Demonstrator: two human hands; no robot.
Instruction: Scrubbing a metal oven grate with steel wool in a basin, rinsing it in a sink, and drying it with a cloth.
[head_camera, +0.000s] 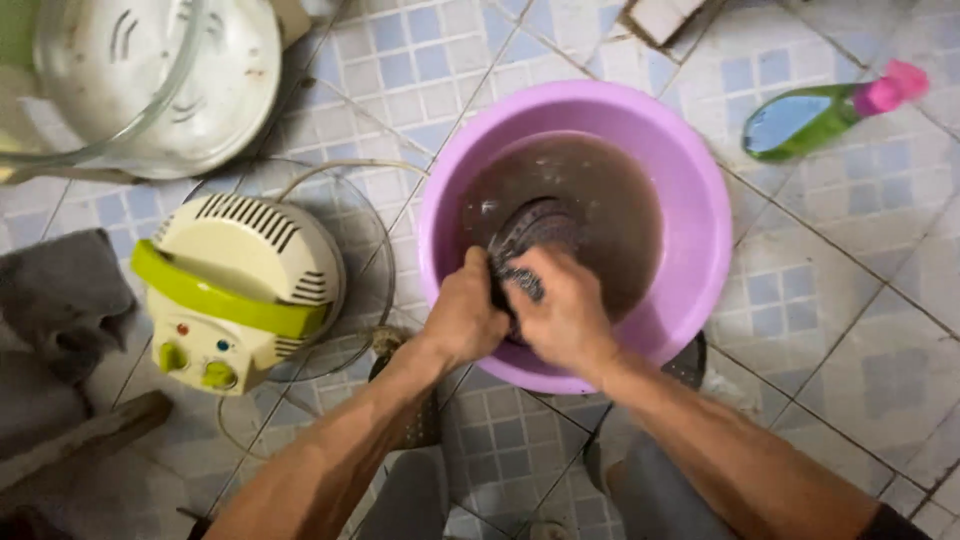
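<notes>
Both hands clench one dark ribbed rack (530, 240) over the basin's (690, 190) near rim. The left hand (462, 318) grips its near-left edge, the right hand (566, 312) its near-right; the rack slants away into murky water.

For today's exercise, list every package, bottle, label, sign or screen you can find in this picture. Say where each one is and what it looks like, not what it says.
Green bottle: lies on its side on the tiled floor, upper right of the purple basin; translucent green body, pink cap, a pale blue label on its side.
No signs or screens show.
</notes>
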